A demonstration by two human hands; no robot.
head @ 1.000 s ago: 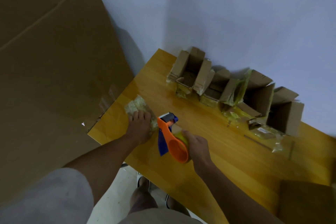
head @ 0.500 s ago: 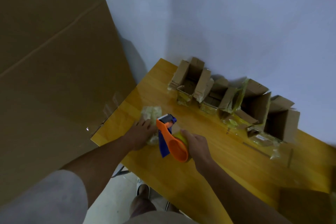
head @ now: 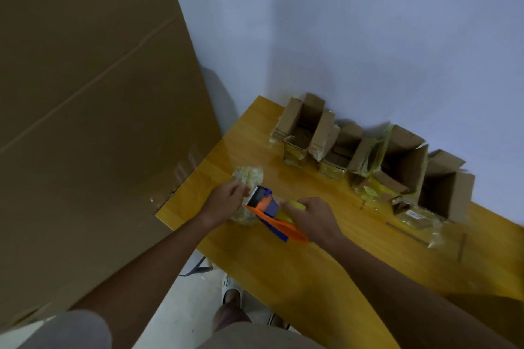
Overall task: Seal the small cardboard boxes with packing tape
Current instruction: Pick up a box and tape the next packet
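Two hands are working: the left hand (head: 226,201) is pinning a tape-wrapped box (head: 247,178) on the counter (head: 283,263) while the right hand (head: 312,218), clenching the tape dispenser (head: 269,212), should be pulling tape taut and flat.

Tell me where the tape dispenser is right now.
In the head view, the orange-and-blue tape dispenser is near the wooden table's left end, gripped by the right hand, its front against the tape-wrapped box under the left hand.

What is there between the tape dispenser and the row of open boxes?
In the head view, only bare table separates the tape dispenser from the open boxes.
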